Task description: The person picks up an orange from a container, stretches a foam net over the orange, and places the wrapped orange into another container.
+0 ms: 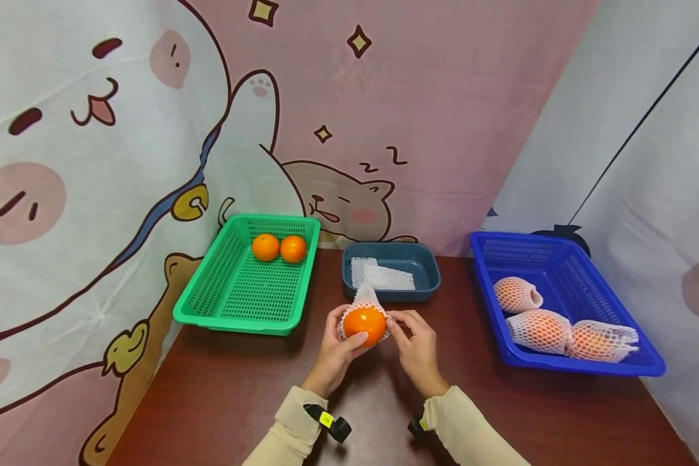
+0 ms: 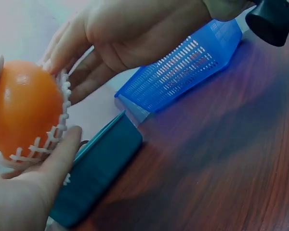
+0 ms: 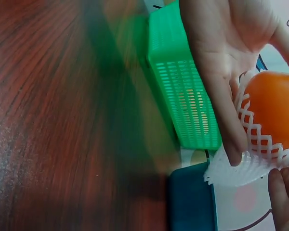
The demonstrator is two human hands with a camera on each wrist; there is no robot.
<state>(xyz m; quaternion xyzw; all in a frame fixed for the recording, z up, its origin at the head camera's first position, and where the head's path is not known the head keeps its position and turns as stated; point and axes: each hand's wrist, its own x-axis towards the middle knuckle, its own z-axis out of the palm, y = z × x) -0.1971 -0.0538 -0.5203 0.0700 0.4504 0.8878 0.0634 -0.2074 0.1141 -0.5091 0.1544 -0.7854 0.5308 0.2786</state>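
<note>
— When viewed by the head camera, shows a glossy round orange fruit (image 1: 366, 327) held above a reddish-brown table (image 1: 221, 401), on the near side of a dark teal rectangular plastic tray (image 1: 408, 296). Cupped in the left hand (image 1: 334, 353), with thumb pressed on the bare near face and fingers curled behind.

— And the right hand (image 1: 417, 346)?

— Pinching, thumb against fingertip, the rim of a white foam net sleeve (image 1: 366, 294) fitted around the far side of the fruit, tapered end pointing toward the tray.

— Anything from this view alone?

— Reveals flat white foam netting (image 1: 390, 277) inside the tray, two bare orange fruits (image 1: 265, 248) side by side at the far right of a bright green slotted plastic basket (image 1: 250, 298), and three net-wrapped fruits (image 1: 538, 331) along the left and near sides of a deep blue slotted plastic basket (image 1: 565, 285).

— From the left wrist?

— Offers the sleeve's lattice edge close up, plus the blue basket's outer wall and a black wrist-worn camera (image 2: 270, 21).

— From the right wrist?

— Trades blue basket for green, with orange glimpsed through slots. Brings out the sleeve's gathered end, touched by a left-hand fingertip; catches only fingers of the right hand.
</note>
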